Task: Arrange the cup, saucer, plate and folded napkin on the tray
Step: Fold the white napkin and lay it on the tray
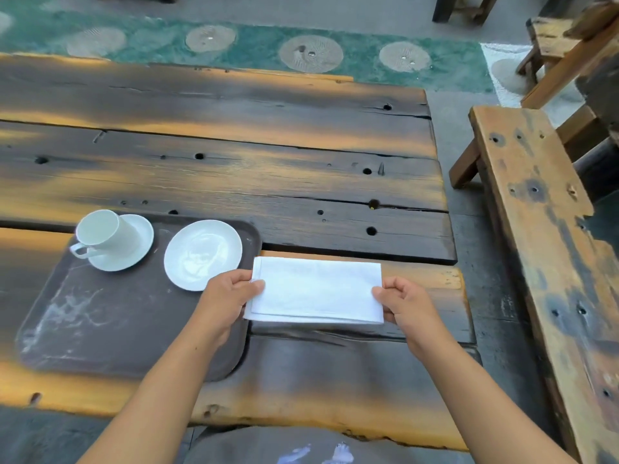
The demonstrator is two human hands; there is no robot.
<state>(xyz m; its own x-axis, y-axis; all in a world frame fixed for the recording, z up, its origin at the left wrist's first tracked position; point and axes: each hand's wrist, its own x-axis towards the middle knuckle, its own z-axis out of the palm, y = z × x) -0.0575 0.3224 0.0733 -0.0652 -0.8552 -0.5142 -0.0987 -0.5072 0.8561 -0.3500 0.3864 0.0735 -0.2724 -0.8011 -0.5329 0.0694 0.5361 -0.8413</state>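
A dark brown tray (110, 329) lies on the wooden table at the left. At its far end a white cup (104, 231) stands on a white saucer (137, 244), handle toward me. Beside it a white plate (202, 254) sits on the tray's far right part. A folded white napkin (316, 289) is held just right of the tray, over the table. My left hand (229, 298) pinches its left end, thumb on top. My right hand (407, 304) pinches its right end.
The rough plank table (268, 162) stretches far and left, with holes and cracks. A wooden bench (542, 249) runs along the right, across a narrow gap of floor. More wooden furniture stands at the far right.
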